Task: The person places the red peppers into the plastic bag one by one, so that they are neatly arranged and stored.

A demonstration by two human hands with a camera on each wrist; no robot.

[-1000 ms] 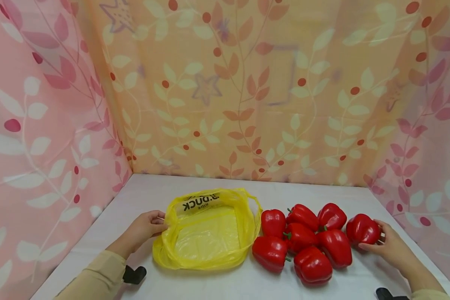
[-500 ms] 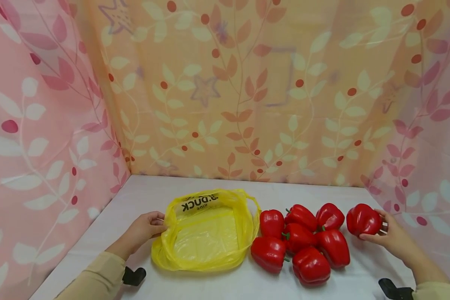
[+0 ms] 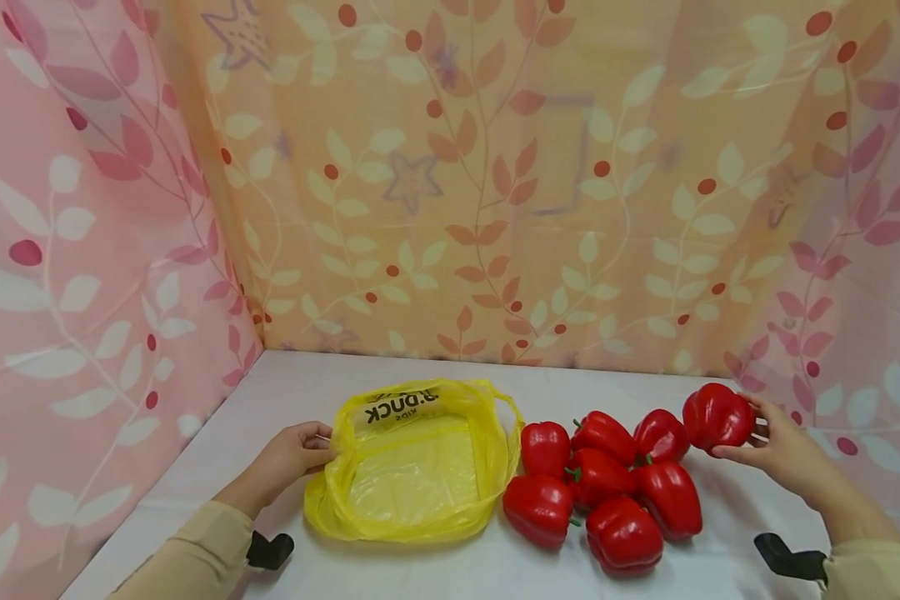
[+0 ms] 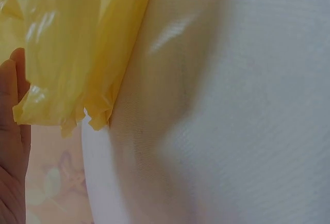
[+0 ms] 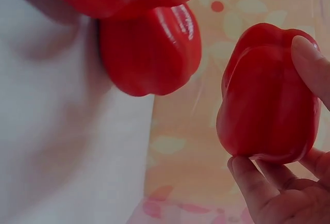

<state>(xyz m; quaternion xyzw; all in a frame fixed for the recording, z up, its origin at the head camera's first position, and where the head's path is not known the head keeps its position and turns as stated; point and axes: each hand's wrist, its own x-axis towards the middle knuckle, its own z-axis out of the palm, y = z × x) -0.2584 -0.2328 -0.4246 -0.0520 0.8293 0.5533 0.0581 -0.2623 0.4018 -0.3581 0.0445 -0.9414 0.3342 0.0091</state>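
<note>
The right hand [image 3: 783, 447], clamped round a glossy, lobed red pepper [image 3: 715, 417] at far right, should hold firmly while the left hand [image 3: 292, 454] pinches the yellow plastic bag [image 3: 412, 475] by its left edge.

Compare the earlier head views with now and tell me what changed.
The right hand has raised the glossy red bell pepper it already held, up from beside the others and slightly leftward. Nothing was let go. The left hand at the thin yellow plastic bag and the seven other red peppers stayed put.
</note>
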